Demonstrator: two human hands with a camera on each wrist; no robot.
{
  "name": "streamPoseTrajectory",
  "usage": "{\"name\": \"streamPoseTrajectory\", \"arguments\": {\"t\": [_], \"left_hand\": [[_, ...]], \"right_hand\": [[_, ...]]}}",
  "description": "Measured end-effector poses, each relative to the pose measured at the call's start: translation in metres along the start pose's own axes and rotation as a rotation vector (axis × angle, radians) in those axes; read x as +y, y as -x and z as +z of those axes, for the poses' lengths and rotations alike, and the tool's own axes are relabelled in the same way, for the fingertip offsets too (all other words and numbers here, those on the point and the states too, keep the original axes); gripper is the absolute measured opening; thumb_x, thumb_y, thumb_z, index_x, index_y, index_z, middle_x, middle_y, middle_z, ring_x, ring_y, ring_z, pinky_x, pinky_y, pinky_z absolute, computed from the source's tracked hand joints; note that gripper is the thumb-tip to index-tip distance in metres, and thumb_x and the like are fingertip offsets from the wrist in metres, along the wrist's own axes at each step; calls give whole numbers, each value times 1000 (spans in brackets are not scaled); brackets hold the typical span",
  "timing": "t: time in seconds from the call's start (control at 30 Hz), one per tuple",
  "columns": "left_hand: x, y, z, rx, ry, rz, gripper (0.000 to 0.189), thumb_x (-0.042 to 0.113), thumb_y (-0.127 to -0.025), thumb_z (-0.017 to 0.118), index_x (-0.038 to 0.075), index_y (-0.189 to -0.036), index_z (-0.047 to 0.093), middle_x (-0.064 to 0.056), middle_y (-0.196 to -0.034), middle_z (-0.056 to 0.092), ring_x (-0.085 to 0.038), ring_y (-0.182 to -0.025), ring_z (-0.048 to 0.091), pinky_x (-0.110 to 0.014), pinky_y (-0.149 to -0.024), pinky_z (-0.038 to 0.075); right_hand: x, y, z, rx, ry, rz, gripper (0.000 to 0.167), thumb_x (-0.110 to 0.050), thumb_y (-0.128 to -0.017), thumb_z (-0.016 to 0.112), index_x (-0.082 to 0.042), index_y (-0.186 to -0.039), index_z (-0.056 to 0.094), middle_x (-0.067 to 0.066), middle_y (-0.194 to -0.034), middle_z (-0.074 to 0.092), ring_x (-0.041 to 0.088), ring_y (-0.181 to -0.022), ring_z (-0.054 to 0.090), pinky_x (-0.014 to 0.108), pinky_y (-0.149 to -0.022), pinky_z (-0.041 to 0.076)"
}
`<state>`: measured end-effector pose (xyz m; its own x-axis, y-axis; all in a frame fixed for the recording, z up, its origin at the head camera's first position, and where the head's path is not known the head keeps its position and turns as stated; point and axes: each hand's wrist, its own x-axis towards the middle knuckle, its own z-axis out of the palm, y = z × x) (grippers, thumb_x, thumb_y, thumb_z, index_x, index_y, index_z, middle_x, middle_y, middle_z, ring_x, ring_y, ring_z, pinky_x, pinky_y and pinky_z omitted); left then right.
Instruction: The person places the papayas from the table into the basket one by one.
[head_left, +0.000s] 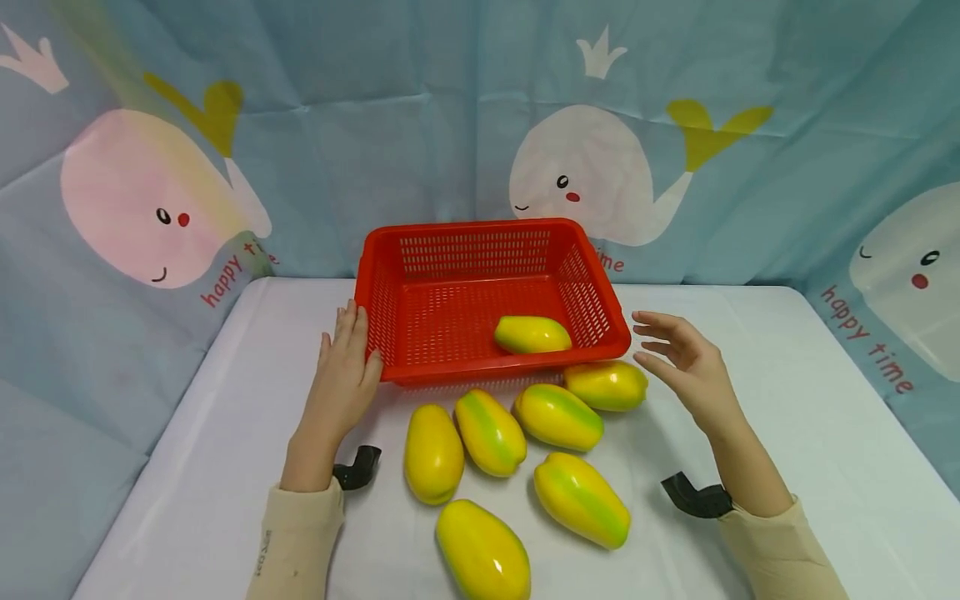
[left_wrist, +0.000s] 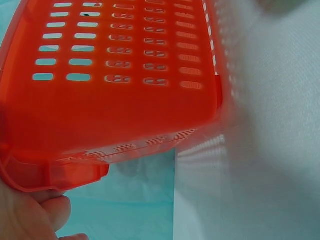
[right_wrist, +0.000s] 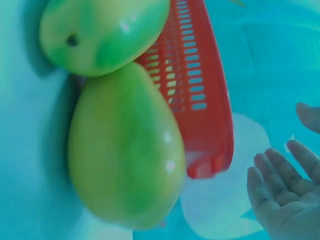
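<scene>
A red plastic basket (head_left: 480, 367) with slotted walls stands at the back of the table, with one yellow papaya (head_left: 531, 334) lying inside near its front wall. My left hand (head_left: 347, 367) rests against the basket's left side, fingers fairly straight along the rim. In the left wrist view, fingertips (left_wrist: 56, 210) show beneath the rim's corner. To the right of the basket, my right hand (head_left: 688, 367) hovers with bent, spread fingers and holds nothing. Nearest to it is a papaya (head_left: 611, 387) at the basket's front right corner, also large in the right wrist view.
Several more yellow-green papayas lie in front of the basket, among them one (head_left: 433, 454) at left, one (head_left: 582, 500) at right and one (head_left: 483, 550) nearest me. A blue whale-print curtain (head_left: 420, 142) hangs behind the white table (head_left: 195, 467).
</scene>
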<state>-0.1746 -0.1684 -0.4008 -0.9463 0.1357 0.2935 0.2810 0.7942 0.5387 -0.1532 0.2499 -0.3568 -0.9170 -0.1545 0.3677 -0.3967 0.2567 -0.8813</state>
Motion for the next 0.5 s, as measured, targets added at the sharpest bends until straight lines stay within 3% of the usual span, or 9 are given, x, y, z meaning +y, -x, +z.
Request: {"name": "streamPoseTrajectory", "arguments": {"t": [0.27, 0.43, 0.5], "left_hand": [[-2, 1, -1, 1, -4, 6, 59, 17, -97, 38, -8, -146, 18, -20, -156, 9, -34, -143, 6, -59, -110, 6], [-1, 0, 0, -5, 1, 10, 60, 18, -97, 37, -7, -147, 17, -19, -156, 8, -34, -143, 6, -58, -111, 5], [-1, -1, 0, -7, 2, 5, 60, 18, -97, 37, -7, -147, 17, -18, -156, 7, -34, -143, 5, -58, -111, 5]], "right_hand": [[9, 7, -19, -91, 74, 99, 44, 2, -89, 59, 4, -132, 47, 9, -131, 52, 13, -115, 51, 17, -91, 44], [20, 6, -30, -210, 138, 178, 46, -5, -90, 61, -1, -134, 47, 6, -130, 52, 8, -115, 51, 17, -92, 44], [27, 5, -32, -273, 148, 196, 48, -6, -90, 61, -3, -135, 46, 9, -132, 50, 14, -118, 49, 19, -93, 43]]}}
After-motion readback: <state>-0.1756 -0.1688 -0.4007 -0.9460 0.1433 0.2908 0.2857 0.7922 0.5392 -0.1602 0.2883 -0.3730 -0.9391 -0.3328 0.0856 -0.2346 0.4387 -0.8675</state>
